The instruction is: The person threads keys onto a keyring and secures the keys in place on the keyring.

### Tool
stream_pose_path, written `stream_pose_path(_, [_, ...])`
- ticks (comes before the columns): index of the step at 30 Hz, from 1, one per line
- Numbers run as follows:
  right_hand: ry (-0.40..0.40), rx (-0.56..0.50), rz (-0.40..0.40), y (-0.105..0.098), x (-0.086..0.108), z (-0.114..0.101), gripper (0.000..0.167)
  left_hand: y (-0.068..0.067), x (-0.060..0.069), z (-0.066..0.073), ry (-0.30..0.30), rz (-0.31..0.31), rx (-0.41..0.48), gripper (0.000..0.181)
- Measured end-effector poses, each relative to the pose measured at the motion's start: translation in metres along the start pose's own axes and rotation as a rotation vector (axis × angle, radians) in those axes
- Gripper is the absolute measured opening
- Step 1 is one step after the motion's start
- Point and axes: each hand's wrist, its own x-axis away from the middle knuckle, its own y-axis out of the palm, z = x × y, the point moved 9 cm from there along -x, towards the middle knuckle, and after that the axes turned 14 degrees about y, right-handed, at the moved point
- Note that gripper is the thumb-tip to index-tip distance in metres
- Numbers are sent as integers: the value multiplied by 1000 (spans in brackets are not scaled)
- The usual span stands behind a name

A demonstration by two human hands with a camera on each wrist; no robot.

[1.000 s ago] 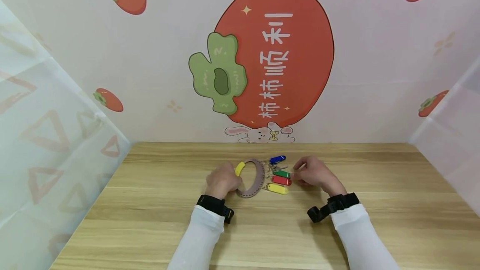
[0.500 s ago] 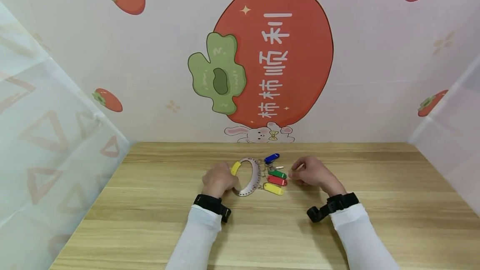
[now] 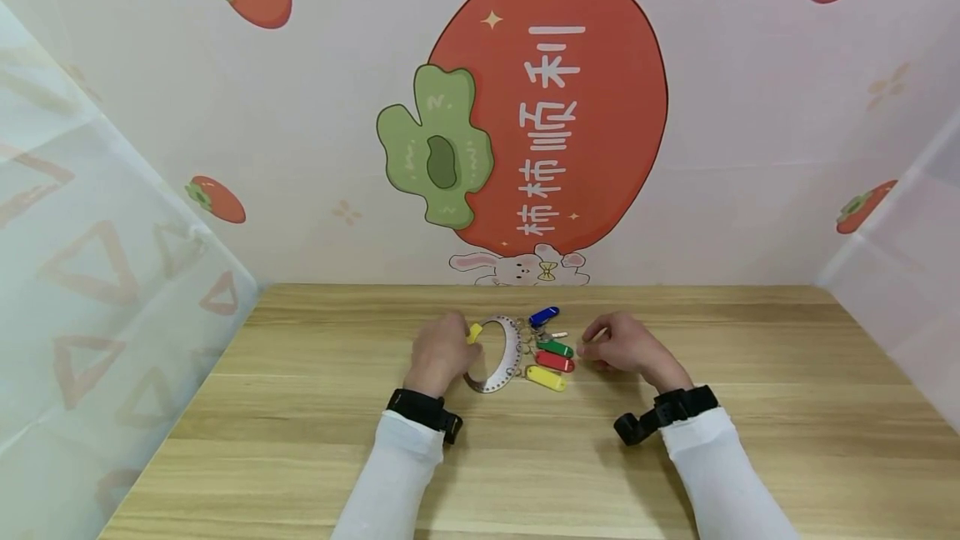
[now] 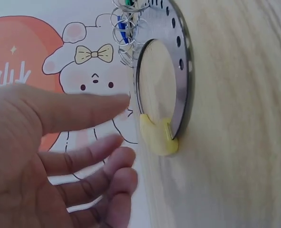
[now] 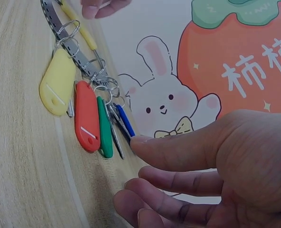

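Observation:
A flat metal key ring (image 3: 513, 354) with holes along its band lies on the table, a yellow grip (image 4: 158, 141) at one side. Small wire rings join it to a yellow tag (image 5: 57, 83), a red tag (image 5: 87, 118), a green tag (image 5: 104, 129) and a blue tag (image 5: 126, 120), with keys among them. My left hand (image 3: 441, 354) hovers beside the yellow grip; in the left wrist view a gap separates its loosely bent fingers from it. To the right of the tags my right hand (image 3: 628, 346) stays with relaxed fingers, holding nothing.
The wooden table (image 3: 300, 457) ends at a printed backdrop (image 3: 720, 215) with a persimmon and a rabbit. White side panels (image 3: 112, 290) flank it. A black wrist camera strap (image 3: 686, 402) sits on each forearm.
The key ring and its tags slid slightly left with my left hand, then stopped. My left hand has since let go of the ring and shifted a little. My right hand has stayed nearly still.

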Motion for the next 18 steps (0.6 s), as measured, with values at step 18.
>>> stream_pose_path(18, [-472, 268, -93, 45, 33, -59, 17, 24, -1, 38, 308, -198, 70, 16])
